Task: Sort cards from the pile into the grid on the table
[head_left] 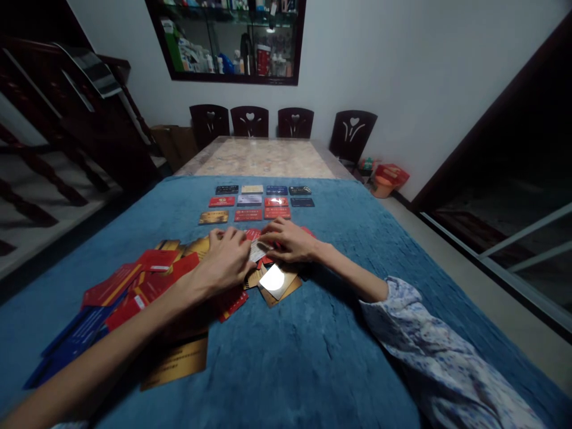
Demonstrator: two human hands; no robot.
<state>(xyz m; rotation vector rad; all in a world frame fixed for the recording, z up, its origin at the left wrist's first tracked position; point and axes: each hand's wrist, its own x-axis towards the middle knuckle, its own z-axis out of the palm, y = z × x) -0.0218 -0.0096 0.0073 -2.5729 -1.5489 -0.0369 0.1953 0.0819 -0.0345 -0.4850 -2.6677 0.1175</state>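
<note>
Both hands are over a loose heap of cards on the blue tablecloth. My left hand (pixel 229 257) is bent and closed on the left side of the heap; what its fingertips hold is hidden. From the right, my right hand (pixel 290 239) curls its fingers at the edge of a whitish card (pixel 258 250) lying between the hands. Just below them are a shiny, glare-lit card (pixel 274 281) and a gold card (pixel 289 292). Farther off, small cards lie in three rows, among them a gold card (pixel 213 217), a red card (pixel 248 215) and a dark blue card (pixel 302 202).
Under and beside my left forearm spread larger red card sleeves (pixel 114 285), blue ones (pixel 78 328) and a gold one (pixel 179 360). Beyond the blue cloth (pixel 304 369) shows a stone-patterned tabletop (pixel 263 156). Dark chairs (pixel 295 122) stand along the far end.
</note>
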